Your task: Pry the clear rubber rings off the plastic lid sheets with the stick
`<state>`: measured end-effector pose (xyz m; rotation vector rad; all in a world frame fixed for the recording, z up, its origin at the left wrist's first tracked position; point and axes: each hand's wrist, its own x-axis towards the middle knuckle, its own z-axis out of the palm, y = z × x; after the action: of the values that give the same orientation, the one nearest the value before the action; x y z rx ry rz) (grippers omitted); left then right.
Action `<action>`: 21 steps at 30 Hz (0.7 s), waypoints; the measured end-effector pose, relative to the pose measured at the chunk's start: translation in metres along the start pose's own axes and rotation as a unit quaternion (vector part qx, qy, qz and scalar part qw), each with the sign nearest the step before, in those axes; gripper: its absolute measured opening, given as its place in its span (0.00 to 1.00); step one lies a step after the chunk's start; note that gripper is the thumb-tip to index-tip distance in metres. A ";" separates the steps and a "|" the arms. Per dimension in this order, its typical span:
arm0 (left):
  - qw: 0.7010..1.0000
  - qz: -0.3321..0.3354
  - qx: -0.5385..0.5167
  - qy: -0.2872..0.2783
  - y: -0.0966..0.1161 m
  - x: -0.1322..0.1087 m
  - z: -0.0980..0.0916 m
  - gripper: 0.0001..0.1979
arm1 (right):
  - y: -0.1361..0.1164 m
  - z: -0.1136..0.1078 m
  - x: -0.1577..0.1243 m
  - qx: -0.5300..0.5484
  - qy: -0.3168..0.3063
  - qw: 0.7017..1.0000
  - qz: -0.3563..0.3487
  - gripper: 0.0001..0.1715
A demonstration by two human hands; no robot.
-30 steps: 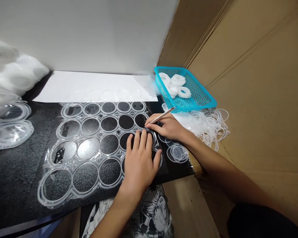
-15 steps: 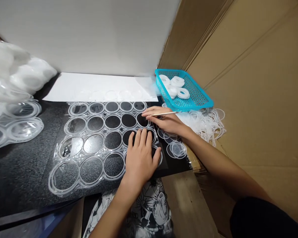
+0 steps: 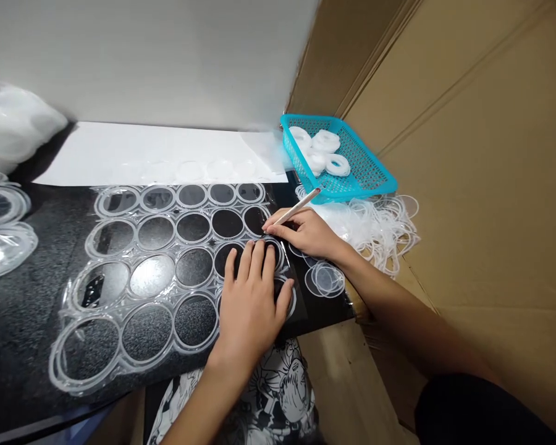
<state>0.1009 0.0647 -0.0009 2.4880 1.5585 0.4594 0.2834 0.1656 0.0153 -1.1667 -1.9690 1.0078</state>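
Note:
A clear plastic sheet [image 3: 157, 259] cut into rows of rings lies on the black tabletop [image 3: 23, 321]. My left hand [image 3: 250, 303] rests flat on the sheet's right end, fingers stretched out and close together, pressing it down. My right hand [image 3: 306, 233] pinches a thin pale stick [image 3: 293, 210] like a pen; its tip touches the sheet at a ring just beyond my left fingertips. A few loose clear discs [image 3: 325, 278] lie on the table by my right wrist.
A turquoise basket [image 3: 370, 179] with white rings stands at the back right, and a tangle of thin clear rings [image 3: 380, 225] lies before it. White paper [image 3: 120, 157] covers the table's back. More clear ring sheets [image 3: 0, 228] sit at the left. Cardboard walls [image 3: 467, 154] stand at the right.
The stick was raised to level half a second ago and now slants down again with its tip on the sheet. My left hand stays on the sheet. The camera view shifted slightly.

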 end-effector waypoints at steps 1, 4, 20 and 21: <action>1.000 0.001 0.000 -0.001 0.000 0.000 0.000 0.30 | 0.000 0.000 0.000 0.003 0.002 1.000 0.004 0.10; 1.000 0.001 0.003 -0.005 0.000 0.001 0.000 0.31 | 0.003 0.001 -0.001 0.020 0.007 1.000 0.019 0.11; 1.000 -0.009 -0.016 -0.003 0.002 0.004 -0.001 0.31 | 0.006 0.000 -0.008 -0.167 -0.067 0.966 -0.186 0.14; 1.000 -0.010 -0.014 -0.002 0.003 0.004 -0.001 0.31 | 0.006 -0.001 -0.008 -0.199 -0.071 0.958 -0.194 0.15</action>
<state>0.1046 0.0675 0.0012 2.4487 1.5620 0.4700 0.2899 0.1605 0.0092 -0.8633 -2.4702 0.5168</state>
